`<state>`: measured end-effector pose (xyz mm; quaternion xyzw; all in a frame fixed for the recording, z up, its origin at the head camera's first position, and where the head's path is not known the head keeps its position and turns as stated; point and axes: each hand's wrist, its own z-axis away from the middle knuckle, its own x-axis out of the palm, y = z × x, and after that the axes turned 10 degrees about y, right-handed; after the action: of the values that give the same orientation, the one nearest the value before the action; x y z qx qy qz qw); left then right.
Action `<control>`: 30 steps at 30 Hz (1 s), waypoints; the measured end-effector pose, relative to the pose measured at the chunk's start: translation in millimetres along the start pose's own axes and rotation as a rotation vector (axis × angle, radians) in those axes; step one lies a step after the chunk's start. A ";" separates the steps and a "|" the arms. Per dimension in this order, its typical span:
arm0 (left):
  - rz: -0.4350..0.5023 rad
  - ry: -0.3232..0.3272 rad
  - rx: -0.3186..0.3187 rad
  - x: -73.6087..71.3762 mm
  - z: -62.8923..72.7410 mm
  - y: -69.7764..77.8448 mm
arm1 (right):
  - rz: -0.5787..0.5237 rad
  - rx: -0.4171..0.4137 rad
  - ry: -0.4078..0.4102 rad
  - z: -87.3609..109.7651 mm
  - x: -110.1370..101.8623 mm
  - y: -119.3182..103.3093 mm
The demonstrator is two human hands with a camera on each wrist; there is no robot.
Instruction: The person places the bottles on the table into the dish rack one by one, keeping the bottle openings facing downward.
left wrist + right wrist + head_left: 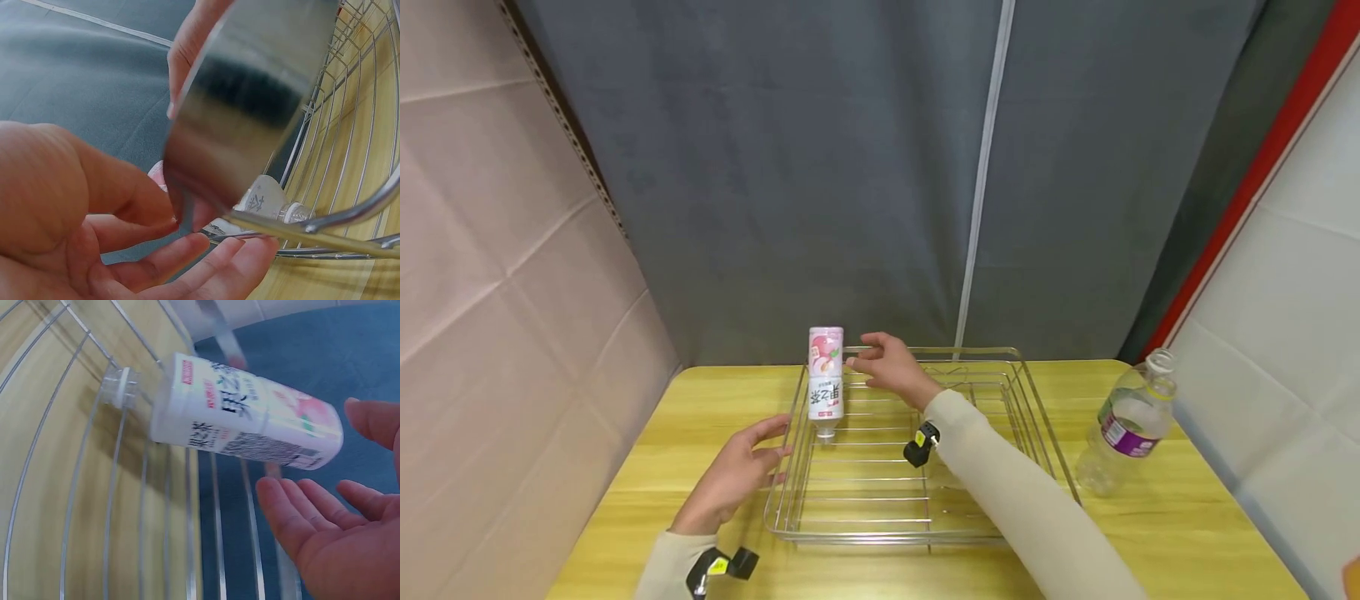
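A pink-and-white drink bottle [826, 375] stands upside down, neck lowest, at the left rear of a wire basket [865, 535]. My right hand [891, 367] reaches over the basket to the bottle's right side, fingers spread. In the right wrist view, a gap shows between the bottle [244, 415] and the fingertips of that right hand [344, 531]. My left hand [733, 475] is at the basket's left side, with relaxed fingertips right at the rim. A broad metal band hides part of the bottle in the left wrist view, close to the left hand [81, 206].
Two clear plastic bottles stand on the right of the wooden table [700, 408]: one with a purple label [1127, 437], another with a green label [1108, 400] behind it. A grey curtain [812, 167] hangs behind the table, with pale walls on both sides.
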<state>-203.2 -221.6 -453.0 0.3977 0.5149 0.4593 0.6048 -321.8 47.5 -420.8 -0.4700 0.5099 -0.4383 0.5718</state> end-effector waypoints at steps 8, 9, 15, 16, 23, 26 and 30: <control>0.003 0.016 0.000 1.8 5.3 -0.1 | -0.006 -0.117 -0.017 25.9 -23.8 -21.9; 0.005 0.015 0.005 2.6 5.5 -0.4 | -0.005 -0.127 -0.017 29.9 -28.2 -23.9; 0.024 0.022 0.018 10.3 4.2 -1.7 | -0.021 -0.201 -0.027 51.6 -60.3 -31.9; 0.025 0.022 0.018 11.2 4.1 -1.6 | -0.029 -0.211 -0.027 55.3 -65.5 -33.0; 0.033 0.026 0.016 14.4 5.0 -1.0 | -0.090 -0.271 -0.010 86.8 -96.9 -38.2; 0.035 0.032 0.013 15.2 5.3 -1.0 | -0.088 -0.300 0.015 99.9 -107.6 -38.3; 0.043 0.043 0.010 16.5 5.9 -1.8 | -0.076 -0.351 0.074 118.4 -120.0 -35.0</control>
<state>-196.4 -206.2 -458.1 0.4019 0.5213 0.4780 0.5816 -216.2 169.8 -361.3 -0.5651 0.5811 -0.3807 0.4451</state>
